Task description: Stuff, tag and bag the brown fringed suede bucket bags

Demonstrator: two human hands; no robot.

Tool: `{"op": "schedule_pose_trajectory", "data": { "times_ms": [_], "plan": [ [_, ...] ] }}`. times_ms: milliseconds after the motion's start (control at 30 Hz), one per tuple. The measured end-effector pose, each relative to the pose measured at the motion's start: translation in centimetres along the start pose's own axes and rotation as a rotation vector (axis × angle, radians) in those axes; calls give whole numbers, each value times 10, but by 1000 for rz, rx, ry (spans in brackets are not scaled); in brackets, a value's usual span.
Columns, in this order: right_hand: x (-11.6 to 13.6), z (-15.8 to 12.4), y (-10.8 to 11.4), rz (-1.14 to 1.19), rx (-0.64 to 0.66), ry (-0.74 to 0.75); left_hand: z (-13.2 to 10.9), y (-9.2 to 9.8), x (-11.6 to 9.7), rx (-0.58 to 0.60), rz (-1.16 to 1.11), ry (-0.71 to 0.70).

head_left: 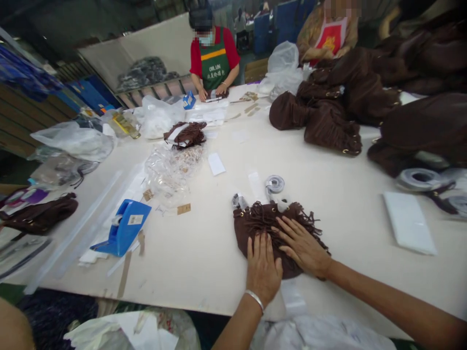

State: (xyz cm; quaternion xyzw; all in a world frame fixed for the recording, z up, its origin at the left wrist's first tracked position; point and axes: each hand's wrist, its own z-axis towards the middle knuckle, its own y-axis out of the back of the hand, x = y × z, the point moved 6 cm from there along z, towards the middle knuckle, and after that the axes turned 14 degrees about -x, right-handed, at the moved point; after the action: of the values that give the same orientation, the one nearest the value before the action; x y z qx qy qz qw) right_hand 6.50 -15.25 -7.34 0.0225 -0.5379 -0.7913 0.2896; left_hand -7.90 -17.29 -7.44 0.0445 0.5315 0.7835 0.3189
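Observation:
A dark brown fringed bag lies flat on the white table in front of me, gold eyelets along its far edge. My left hand rests flat on its front, fingers stretched out, a silver bangle on the wrist. Beside it, my right hand lies palm down over the fringe with its fingers spread. Clear wrapping and a coiled, wrapped strap sit at the bag's far edge. A strip of white paper lies behind it, and a translucent sheet sticks out from under its near side.
A blue tape dispenser stands at left, near crumpled clear plastic and another fringed bag. Brown bags are heaped at right, above a white stack. A co-worker in a green apron works across the table; another person sits farther right.

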Motion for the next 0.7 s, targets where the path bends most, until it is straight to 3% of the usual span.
{"op": "schedule_pose_trajectory", "data": {
  "times_ms": [133,267,333,400,467,533,633,700],
  "plan": [
    [-3,-8,-10,-2,-5,2,-1,3,-1,-31,-22,-11],
    [-9,-7,21,90,-114,-22,-2,25,7,-108,-164,-4],
    [-30,-3,43,89,-224,-168,3,40,28,-214,-249,192],
    [-64,2,54,49,-285,-416,11,45,57,-302,-314,484],
    [-96,9,46,79,-218,-651,26,38,82,-310,-343,691],
    [-114,20,26,227,-114,-790,47,25,98,-282,-358,754],
    [-116,40,5,457,-80,-815,76,11,113,-246,-417,769],
    [-107,50,6,544,-112,-773,85,8,118,-234,-490,789]
  ]
}}
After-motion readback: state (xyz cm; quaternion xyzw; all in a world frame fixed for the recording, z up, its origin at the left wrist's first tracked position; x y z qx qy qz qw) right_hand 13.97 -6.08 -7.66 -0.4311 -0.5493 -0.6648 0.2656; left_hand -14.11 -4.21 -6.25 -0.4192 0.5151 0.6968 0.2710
